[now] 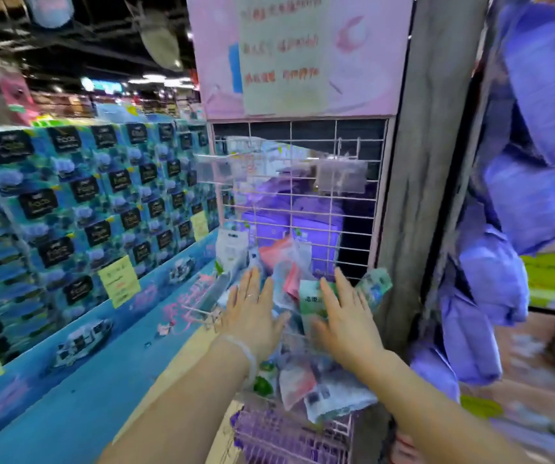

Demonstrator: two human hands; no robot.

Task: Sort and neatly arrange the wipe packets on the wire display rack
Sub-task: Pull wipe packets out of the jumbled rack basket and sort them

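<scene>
A pink wire display rack (302, 182) hangs on a grey pillar in the head view. Its wire basket holds a loose jumble of wipe packets (289, 272) in pink, white and green. My left hand (252, 313) lies flat with fingers spread over the left side of the pile. My right hand (346, 316) lies flat on a green packet (309, 299) at the right side. Another green packet (374, 286) sticks out past the rack's right edge. More packets (319, 393) spill below my wrists. Neither hand grips anything.
A blue display stand (85, 346) with stacked blue boxes (85, 202) fills the left. Purple packs (520, 212) hang at the right of the grey pillar (413, 195). A lower basket of purple packets (286, 437) sits beneath. A pink sign (302, 55) tops the rack.
</scene>
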